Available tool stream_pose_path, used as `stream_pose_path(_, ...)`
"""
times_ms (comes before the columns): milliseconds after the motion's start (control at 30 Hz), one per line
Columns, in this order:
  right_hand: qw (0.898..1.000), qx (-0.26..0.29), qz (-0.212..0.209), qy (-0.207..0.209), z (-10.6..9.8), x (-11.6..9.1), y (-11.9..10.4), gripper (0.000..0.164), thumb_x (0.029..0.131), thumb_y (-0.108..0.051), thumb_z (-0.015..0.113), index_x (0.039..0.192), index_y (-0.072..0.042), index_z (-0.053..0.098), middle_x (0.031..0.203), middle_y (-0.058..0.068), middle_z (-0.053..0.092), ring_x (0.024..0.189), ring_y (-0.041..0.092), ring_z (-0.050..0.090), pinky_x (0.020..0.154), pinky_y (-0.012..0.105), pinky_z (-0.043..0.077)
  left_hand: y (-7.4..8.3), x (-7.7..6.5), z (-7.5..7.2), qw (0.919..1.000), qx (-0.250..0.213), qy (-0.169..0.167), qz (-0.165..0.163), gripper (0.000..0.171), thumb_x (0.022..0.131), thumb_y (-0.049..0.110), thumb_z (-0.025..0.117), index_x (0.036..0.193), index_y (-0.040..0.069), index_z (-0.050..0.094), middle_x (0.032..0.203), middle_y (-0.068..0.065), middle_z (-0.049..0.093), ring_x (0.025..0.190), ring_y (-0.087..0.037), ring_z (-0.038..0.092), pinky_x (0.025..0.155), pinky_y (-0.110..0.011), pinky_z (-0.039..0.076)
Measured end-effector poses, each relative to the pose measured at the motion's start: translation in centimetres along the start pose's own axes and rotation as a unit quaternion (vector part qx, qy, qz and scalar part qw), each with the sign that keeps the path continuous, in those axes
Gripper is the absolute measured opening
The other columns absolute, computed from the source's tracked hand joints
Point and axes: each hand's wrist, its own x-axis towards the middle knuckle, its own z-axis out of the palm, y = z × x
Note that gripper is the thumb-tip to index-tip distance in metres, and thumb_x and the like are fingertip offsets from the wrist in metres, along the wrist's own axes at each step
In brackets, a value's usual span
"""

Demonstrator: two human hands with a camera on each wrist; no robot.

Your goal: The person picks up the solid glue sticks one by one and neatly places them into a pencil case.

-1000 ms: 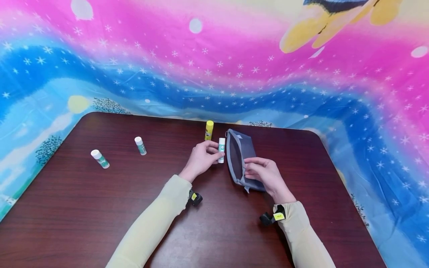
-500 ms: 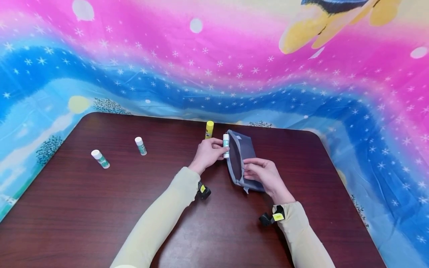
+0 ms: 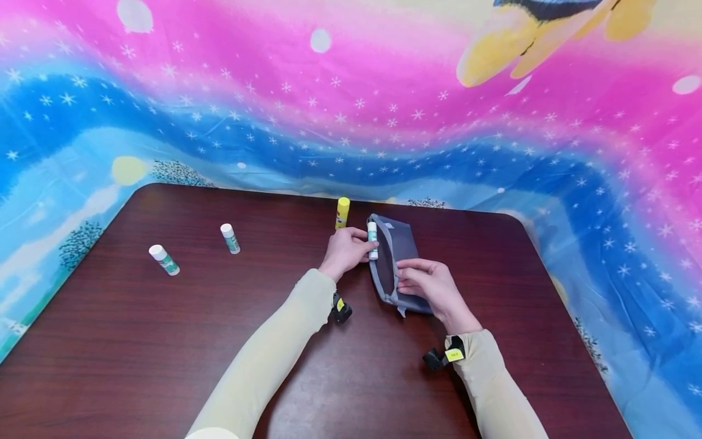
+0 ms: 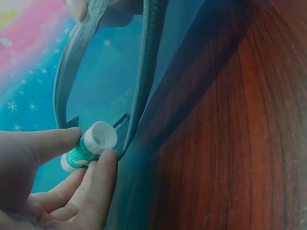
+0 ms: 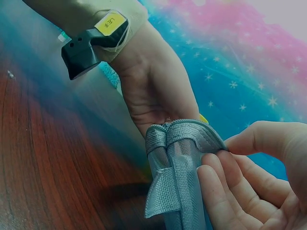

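Between thumb and fingers, my left hand point(image 3: 347, 250) pinches a white and green glue stick point(image 3: 372, 240) at the left edge of an unzipped grey zip pouch point(image 3: 408, 244). In the left wrist view, the glue stick point(image 4: 101, 136) is at one end of the pouch's mouth, its round white end facing the camera. My right hand point(image 3: 430, 283) pinches the near side of the pouch's opening, holding it apart. The right wrist view shows thumb and fingertips gripping the zipper edge point(image 5: 211, 136). The pouch's inside is mostly hidden in the head view.
A yellow glue stick point(image 3: 342, 212) stands behind my left hand, near the table's far edge. Two more white and green glue sticks stand to the left, one nearer point(image 3: 164, 260) and one farther point(image 3: 230, 239). A printed cloth point(image 3: 274, 122) hangs behind the dark wooden table point(image 3: 137, 341).
My left hand has moved right with the glue stick, from beside the pouch to the edge of its opening. My right hand has stayed almost in place on the pouch.
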Motion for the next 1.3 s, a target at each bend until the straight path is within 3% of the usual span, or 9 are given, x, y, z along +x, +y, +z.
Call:
stream_pose_path(333, 1.0, 0.005, 0.003, 0.001, 0.0, 0.0, 0.1, 0.032, 0.096, -0.003, 0.066, 0.123, 0.015, 0.063, 0.088, 0.009, 0.073, 0.073, 0.017, 0.071, 0.075, 0.035, 0.062, -0.5, 0.1, 0.1, 0.9997, -0.02, -0.013, -0.005, 0.044, 0.092, 0.019, 0.079, 0.131, 0.004, 0.067, 0.094, -0.009, 0.075, 0.079, -0.02, 0.075, 0.073, -0.031, 0.062)
stream_pose_path(767, 1.0, 0.01, 0.002, 0.007, 0.0, 0.0, 0.0, 0.03, 0.095, -0.002, 0.066, 0.121, 0.012, 0.066, 0.09, 0.01, 0.073, 0.072, 0.019, 0.071, 0.075, 0.038, 0.062, -0.4, -0.6, -0.6, 0.9996, -0.02, -0.014, 0.013, 0.044, 0.092, 0.023, 0.079, 0.13, 0.004, 0.068, 0.098, -0.01, 0.075, 0.08, -0.022, 0.075, 0.08, -0.039, 0.061)
stream_pose_path(967, 1.0, 0.008, 0.0, 0.005, -0.1, 0.0, 0.1, 0.031, 0.096, -0.003, 0.066, 0.123, 0.013, 0.065, 0.09, 0.01, 0.073, 0.073, 0.018, 0.071, 0.075, 0.037, 0.062, -0.3, -1.1, -1.2, 0.9988, -0.042, -0.01, 0.023, 0.044, 0.092, 0.022, 0.079, 0.129, 0.002, 0.068, 0.096, -0.009, 0.075, 0.083, -0.027, 0.075, 0.081, -0.042, 0.061)
stream_pose_path(1300, 1.0, 0.012, 0.005, 0.007, -0.1, 0.0, 0.1, 0.03, 0.095, -0.002, 0.066, 0.122, 0.012, 0.065, 0.089, 0.01, 0.073, 0.073, 0.019, 0.071, 0.075, 0.037, 0.062, -0.1, -1.8, -2.3, 0.9975, -0.064, -0.012, 0.028, 0.045, 0.093, 0.027, 0.078, 0.13, 0.004, 0.067, 0.109, -0.017, 0.073, 0.094, -0.034, 0.073, 0.076, -0.032, 0.062)
